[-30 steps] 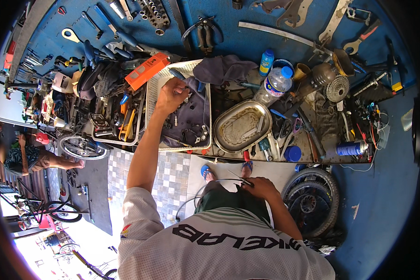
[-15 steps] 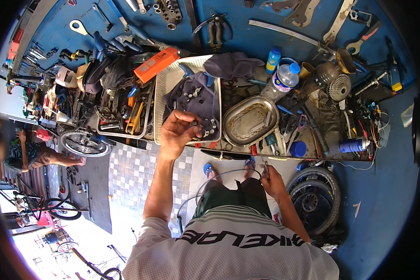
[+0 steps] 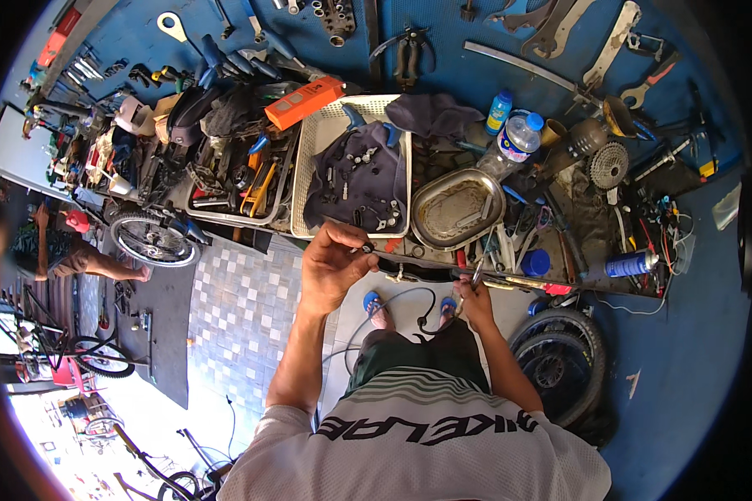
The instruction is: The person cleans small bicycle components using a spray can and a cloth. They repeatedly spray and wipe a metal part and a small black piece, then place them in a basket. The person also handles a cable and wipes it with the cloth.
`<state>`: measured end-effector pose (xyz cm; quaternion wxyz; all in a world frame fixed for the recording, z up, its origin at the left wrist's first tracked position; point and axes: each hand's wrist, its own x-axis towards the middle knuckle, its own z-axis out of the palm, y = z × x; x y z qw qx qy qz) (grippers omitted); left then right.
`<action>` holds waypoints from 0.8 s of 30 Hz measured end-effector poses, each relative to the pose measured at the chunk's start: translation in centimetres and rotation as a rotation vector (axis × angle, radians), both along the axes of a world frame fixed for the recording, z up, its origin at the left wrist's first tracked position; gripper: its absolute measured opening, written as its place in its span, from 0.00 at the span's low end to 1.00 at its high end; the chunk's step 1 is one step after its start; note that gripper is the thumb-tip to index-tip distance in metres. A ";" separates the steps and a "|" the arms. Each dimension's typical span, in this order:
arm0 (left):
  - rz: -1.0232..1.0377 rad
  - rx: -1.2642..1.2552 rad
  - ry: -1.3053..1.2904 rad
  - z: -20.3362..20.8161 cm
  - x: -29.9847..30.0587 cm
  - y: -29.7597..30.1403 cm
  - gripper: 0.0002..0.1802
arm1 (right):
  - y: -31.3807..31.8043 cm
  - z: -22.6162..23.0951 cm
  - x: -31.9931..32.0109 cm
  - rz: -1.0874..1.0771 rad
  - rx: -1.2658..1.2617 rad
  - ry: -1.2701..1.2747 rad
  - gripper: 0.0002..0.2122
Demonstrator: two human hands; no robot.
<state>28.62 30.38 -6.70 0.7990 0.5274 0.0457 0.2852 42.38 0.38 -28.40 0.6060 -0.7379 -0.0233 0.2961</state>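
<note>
Between the thumb and fingers of my left hand (image 3: 332,271) is a small dark round part (image 3: 368,248), held in front of the bench edge. My right hand (image 3: 476,305) grips an air blow gun (image 3: 477,272) whose thin metal nozzle points up toward the bench; a dark hose (image 3: 424,321) hangs from it. Most of the gun's body is hidden by my fingers. Beyond my left hand, a cream basket (image 3: 301,196) holds a dark cloth (image 3: 330,163) with several small metal parts on it. To the right of the basket sits an oval metal tray (image 3: 419,224).
An orange box (image 3: 306,102) lies beside the basket, above a tray of tools (image 3: 263,188). A water bottle (image 3: 510,146), a cassette sprocket (image 3: 608,166) and a blue spray can (image 3: 632,264) crowd the right side. Wheels (image 3: 560,359) lean below the bench. Another person sits at far left.
Both hands have moved nearer each other: the left down and right, off the basket, the right slightly up. The view has shifted a little. Both grips are kept.
</note>
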 end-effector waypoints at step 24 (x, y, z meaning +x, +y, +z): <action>0.600 -0.289 0.257 -4.7 -0.2 -24.0 0.14 | -17.8 4.7 8.5 1.301 -0.676 -0.424 0.26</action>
